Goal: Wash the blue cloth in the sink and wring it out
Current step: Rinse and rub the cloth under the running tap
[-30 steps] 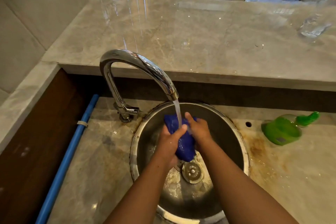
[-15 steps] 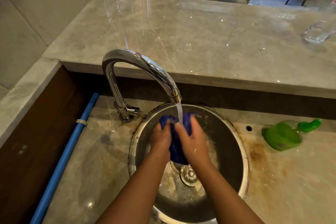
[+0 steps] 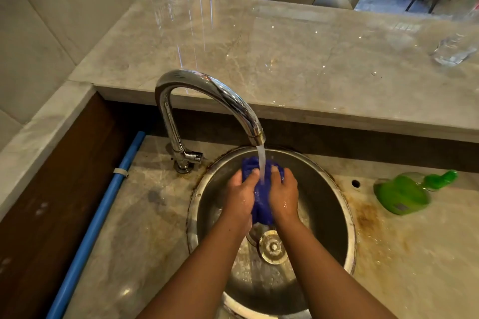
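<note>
The blue cloth (image 3: 261,202) is bunched up between both hands above the round steel sink (image 3: 334,204). My left hand (image 3: 239,195) grips its left side and my right hand (image 3: 283,195) grips its right side, thumbs on top. Water runs from the chrome tap (image 3: 207,90) onto the cloth between the thumbs. Part of the cloth hangs below the hands toward the drain (image 3: 272,247); the palms hide most of the rest.
A green bottle (image 3: 404,195) lies on its side on the stained counter right of the sink. A blue pipe (image 3: 103,215) runs along the left. A raised marble ledge (image 3: 259,54) stands behind the tap, with a clear glass object (image 3: 452,50) at its far right.
The hands have shifted on the cloth, rubbing it under the stream; both now sit side by side at the same height. The cloth stays under the running water.
</note>
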`<state>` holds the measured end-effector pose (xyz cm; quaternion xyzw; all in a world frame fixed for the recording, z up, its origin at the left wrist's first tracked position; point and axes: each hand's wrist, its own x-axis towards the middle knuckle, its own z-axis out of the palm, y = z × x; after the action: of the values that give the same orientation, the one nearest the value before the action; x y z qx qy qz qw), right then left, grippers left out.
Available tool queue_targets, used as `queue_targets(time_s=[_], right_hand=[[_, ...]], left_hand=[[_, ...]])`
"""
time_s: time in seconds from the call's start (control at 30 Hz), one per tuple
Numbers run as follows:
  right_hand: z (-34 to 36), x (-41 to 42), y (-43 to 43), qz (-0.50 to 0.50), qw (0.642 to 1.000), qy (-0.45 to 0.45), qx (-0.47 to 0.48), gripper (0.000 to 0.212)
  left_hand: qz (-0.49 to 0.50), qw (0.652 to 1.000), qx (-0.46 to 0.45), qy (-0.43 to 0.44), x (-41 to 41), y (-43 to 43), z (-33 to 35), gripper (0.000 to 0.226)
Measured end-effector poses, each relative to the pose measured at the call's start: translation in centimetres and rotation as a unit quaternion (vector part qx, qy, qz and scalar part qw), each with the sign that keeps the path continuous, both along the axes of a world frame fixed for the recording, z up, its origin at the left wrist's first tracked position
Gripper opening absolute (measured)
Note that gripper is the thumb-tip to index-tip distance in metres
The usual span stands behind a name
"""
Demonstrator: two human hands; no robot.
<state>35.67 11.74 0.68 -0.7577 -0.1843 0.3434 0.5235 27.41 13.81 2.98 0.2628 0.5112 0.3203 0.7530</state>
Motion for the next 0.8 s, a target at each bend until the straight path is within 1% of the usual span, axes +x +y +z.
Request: queue_targets(time_s=[0.07,0.13,0.17,0.2,0.23,0.27,0.3,0.4,0.47,0.53,0.57,0.6,0.67,0.73,0.8], right_hand=[[1.0,-0.8,-1.5,0.012,0.998,-0.038,0.052,0.021],[2.1,-1.7,-2.6,0.071,0.990,-0.069,0.103,0.018],[2.4,-2.2,-2.8,0.115,0.983,-0.097,0.103,0.015],[2.7,-2.6,-2.7,0.149,0.975,-0.140,0.083,0.013],[2.5,-2.7,-2.3,0.164,0.967,-0.190,0.054,0.014],[2.3,-2.6,-1.8,0.159,0.962,-0.221,0.027,0.015],[2.1,-2.3,-1.3,0.137,0.965,-0.224,0.010,0.017],[1.5,-0.6,-0.3,0.074,0.983,-0.167,-0.016,0.018],[1.9,0.2,-0.2,0.046,0.991,-0.120,-0.037,0.019],[2.2,0.7,-0.3,0.007,0.997,-0.059,-0.059,0.038],[2.1,0.9,-0.5,-0.004,0.998,-0.031,-0.057,0.042],[2.0,1.1,-0.7,-0.010,0.999,-0.017,-0.048,0.042],[2.6,0.6,-1.6,0.004,0.999,-0.036,-0.001,0.028],[3.1,-0.6,-2.6,0.036,0.996,-0.067,0.052,0.024],[3.6,-2.3,-3.6,0.097,0.987,-0.096,0.080,0.020]], left_hand=[[0.025,0.999,-0.017,0.027,0.2,0.9,-0.2,0.014],[0.027,0.997,-0.055,0.048,0.2,1.3,-0.6,0.019],[0.017,0.996,-0.080,0.039,0.2,1.2,-0.6,0.027],[0.011,0.994,-0.112,0.007,0.4,0.8,-0.5,0.035],[0.006,0.990,-0.139,-0.028,0.5,0.3,-0.4,0.040],[0.002,0.988,-0.146,-0.048,0.6,-0.3,-0.4,0.041],[-0.008,0.990,-0.134,-0.048,0.6,-0.7,-0.4,0.038],[-0.029,0.996,-0.086,-0.016,0.3,-1.0,-0.4,0.027],[-0.040,0.997,-0.067,-0.022,0.2,-0.9,-0.1,0.031],[-0.044,0.997,-0.048,-0.030,0.0,-0.9,0.3,0.039],[-0.039,0.998,-0.045,-0.029,-0.2,-0.8,0.6,0.041],[-0.026,0.998,-0.047,-0.025,-0.3,-0.4,0.4,0.041],[0.017,0.998,-0.067,-0.012,-0.5,0.4,0.2,0.033],[0.047,0.995,-0.089,0.017,-0.5,1.0,0.1,0.025],[0.037,0.995,-0.086,0.042,-0.2,0.8,0.2,0.021]])
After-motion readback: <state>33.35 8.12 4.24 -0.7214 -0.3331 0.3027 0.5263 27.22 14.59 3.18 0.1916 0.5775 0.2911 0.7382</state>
